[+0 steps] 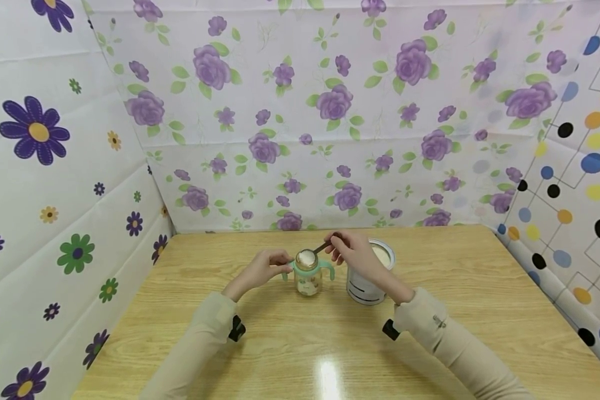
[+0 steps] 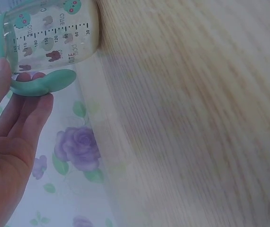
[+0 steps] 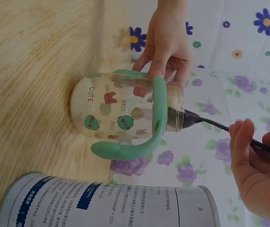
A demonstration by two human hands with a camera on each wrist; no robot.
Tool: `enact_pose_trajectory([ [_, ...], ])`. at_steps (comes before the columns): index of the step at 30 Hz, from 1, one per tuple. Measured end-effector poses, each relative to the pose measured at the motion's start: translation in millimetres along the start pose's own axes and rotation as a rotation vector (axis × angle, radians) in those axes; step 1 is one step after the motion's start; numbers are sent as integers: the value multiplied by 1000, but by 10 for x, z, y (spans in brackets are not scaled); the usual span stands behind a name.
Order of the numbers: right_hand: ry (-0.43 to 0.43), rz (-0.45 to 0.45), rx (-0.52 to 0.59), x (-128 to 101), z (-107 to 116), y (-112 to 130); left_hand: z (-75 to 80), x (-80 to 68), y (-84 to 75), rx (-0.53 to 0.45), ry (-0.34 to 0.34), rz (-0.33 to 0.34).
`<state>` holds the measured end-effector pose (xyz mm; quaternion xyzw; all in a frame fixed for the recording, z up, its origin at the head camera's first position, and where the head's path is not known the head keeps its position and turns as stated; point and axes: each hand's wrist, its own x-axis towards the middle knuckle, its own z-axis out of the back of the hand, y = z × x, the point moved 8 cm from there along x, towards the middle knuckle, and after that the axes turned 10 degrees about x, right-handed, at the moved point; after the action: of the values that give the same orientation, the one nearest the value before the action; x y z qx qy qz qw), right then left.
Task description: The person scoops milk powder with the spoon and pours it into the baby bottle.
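Bottle (image 1: pixel 308 278): our left hand (image 1: pixel 262 268) gripped its handle; right hand (image 1: pixel 352 253) pinched a loaded spoon (image 1: pixel 307 257) over its mouth, powder undumped.

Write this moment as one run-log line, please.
left hand: holds bottle handle | right hand: spoon over bottle mouth | tin: open

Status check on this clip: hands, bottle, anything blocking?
Left hand grips bottle handle. Right hand pinches spoon, heaped with powder, over bottle mouth. Open can beside bottle, nothing blocking.
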<state>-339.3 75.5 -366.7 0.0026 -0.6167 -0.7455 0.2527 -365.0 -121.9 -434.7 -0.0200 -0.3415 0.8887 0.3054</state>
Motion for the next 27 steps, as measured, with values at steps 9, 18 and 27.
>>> enact_pose_trajectory([
  [9,165,182,-232,-90,-193,154,141,-97,-344,-13,4,-27],
  [18,283,322,-407,-196,-315,277,142,-82,-323,-33,-6,-24],
  [27,354,462,-563,-329,-414,317,144,-93,-328,-9,-14,-12],
])
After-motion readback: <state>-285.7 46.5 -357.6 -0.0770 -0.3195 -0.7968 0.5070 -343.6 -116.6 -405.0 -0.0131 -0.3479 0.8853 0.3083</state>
